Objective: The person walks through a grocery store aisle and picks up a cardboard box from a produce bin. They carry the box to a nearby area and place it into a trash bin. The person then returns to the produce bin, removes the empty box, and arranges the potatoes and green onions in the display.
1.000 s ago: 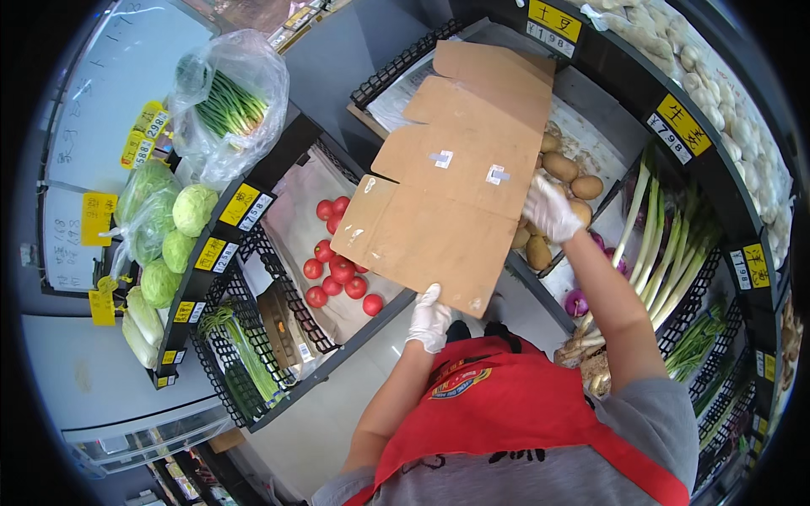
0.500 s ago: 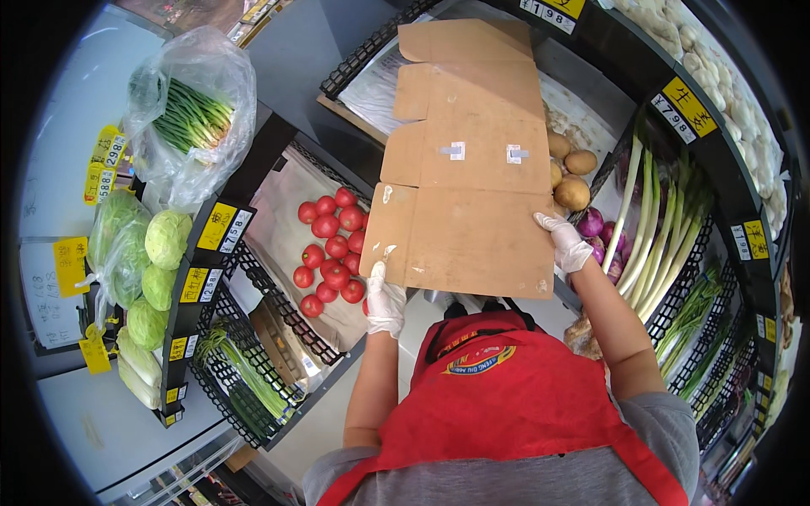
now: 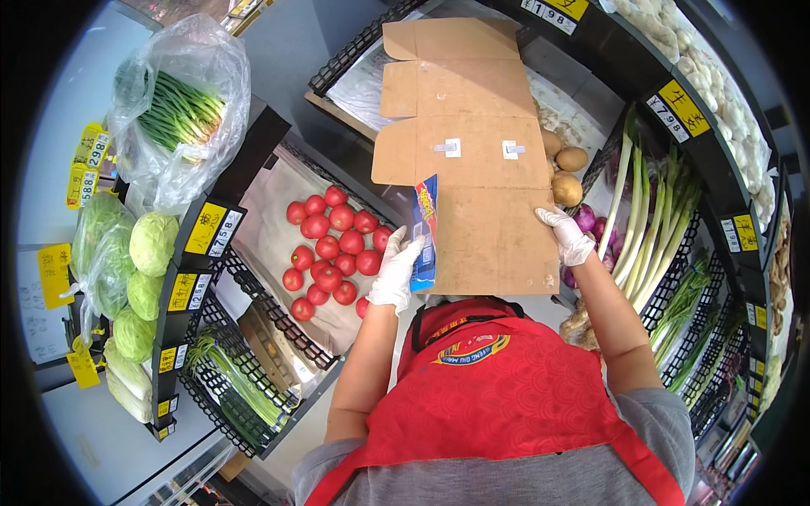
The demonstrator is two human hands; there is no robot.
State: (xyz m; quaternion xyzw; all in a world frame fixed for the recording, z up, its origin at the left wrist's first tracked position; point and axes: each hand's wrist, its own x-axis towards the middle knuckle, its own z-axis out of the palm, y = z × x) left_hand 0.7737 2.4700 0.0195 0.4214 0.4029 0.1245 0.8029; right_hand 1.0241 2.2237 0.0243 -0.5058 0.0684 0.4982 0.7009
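Note:
A long unfolded cardboard sheet point(image 3: 498, 228) with notched left flaps lies in front of me, its far end over a bin. Its near left flap point(image 3: 424, 228) stands folded up and shows a blue printed outer face. My left hand point(image 3: 395, 270), in a white glove, rests against that face with its thumb and fingers apart. My gloved right hand point(image 3: 567, 236) grips the sheet's right edge, thumb on top and the other fingers hidden underneath. Two small pieces of tape with white labels point(image 3: 449, 148) stick to the sheet's middle panel.
Tomatoes point(image 3: 329, 244) fill a bin at the left. Potatoes point(image 3: 568, 187), purple onions point(image 3: 586, 221) and long leeks point(image 3: 650, 219) lie at the right. Bagged scallions point(image 3: 181, 114) and cabbages point(image 3: 153, 244) stand far left. Black shelf edges with price tags point(image 3: 215, 228) border the bins.
My left hand has moved up from the sheet's near left corner, and the near left flap now stands up with its blue side showing. My right hand keeps its hold.

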